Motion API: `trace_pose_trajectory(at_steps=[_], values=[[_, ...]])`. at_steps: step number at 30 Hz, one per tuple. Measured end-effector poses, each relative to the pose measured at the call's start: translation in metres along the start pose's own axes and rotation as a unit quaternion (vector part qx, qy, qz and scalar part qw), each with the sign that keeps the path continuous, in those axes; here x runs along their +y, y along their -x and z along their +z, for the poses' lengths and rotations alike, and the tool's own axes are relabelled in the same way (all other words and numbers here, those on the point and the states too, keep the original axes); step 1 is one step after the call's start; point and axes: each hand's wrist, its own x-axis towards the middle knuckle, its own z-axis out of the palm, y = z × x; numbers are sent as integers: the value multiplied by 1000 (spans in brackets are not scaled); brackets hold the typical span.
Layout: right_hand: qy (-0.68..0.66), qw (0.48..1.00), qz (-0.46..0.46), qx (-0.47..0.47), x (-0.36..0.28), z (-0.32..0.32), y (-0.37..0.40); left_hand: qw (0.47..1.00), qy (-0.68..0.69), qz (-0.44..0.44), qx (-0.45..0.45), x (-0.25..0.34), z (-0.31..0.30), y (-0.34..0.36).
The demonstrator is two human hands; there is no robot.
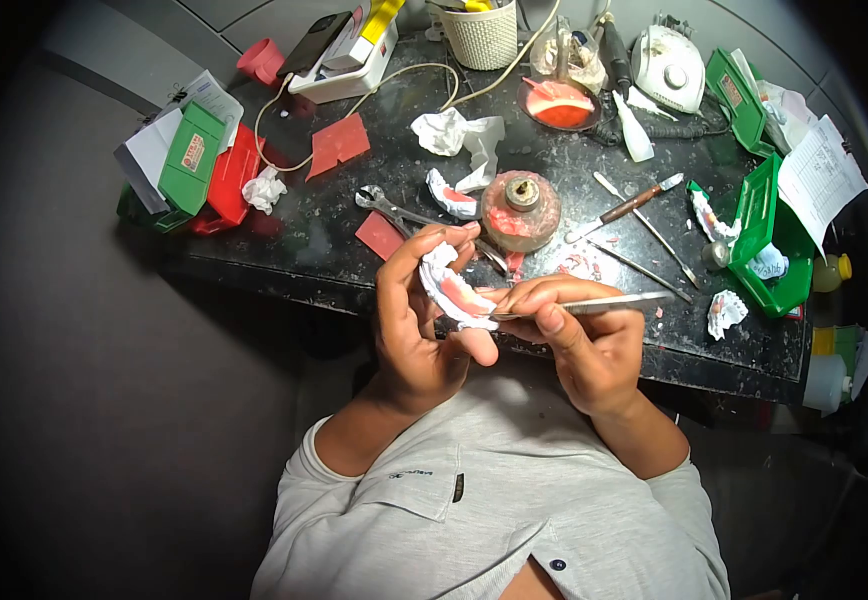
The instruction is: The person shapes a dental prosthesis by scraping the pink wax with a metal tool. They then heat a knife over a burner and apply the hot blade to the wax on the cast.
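My left hand is wrapped round a white plaster dental cast that carries pink wax along its inner side. In my right hand is a slim metal wax carver, pinched between thumb and fingers. Its tip meets the lower right end of the cast, close to the wax; whether it presses in is too small to tell. Just beyond my hands stands a round glass spirit burner with pink wax on it; no flame can be made out. A second plaster cast with pink wax lies beside the burner.
Pliers and pink wax sheets lie left of the burner. Several hand tools, including a wooden-handled knife, lie to its right. Green boxes stand at the right, green and red ones at the left. A cable crosses the back.
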Motion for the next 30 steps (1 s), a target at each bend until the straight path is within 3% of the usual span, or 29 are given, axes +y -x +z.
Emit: trace_pose_trajectory(at_steps=[1, 3, 5, 14, 16, 19, 23, 26, 29, 30], values=[[-1, 1000, 1, -1, 0, 0, -1, 999, -30, 32, -15, -1, -3, -1], [82, 992, -84, -48, -2, 0, -3, 998, -37, 42, -25, 0, -7, -1], [106, 990, -81, -41, -4, 1, -2, 994, -68, 77, -40, -2, -9, -1], [119, 986, -97, -67, 0, -2, -6, 990, -108, 78, -41, -3, -12, 1], [43, 995, -62, -65, 2, -4, -6, 989, -119, 79, -42, -5, -13, 3], [6, 998, 0, -58, 4, -11, -3, 988, -132, 70, -40, -5, -12, 4], [-31, 998, 12, -60, 5, -12, -3, 991, -118, 55, -18, -3, -8, 4], [-88, 992, 85, -28, -3, -7, -2, 993, -100, 64, -21, -3, -11, 2], [-103, 993, 55, -18, -4, -7, -7, 996, -76, 49, -24, 1, -13, 2], [-48, 998, -46, -20, -1, -11, -11, 996, -76, 50, -24, 0, -13, 1]])
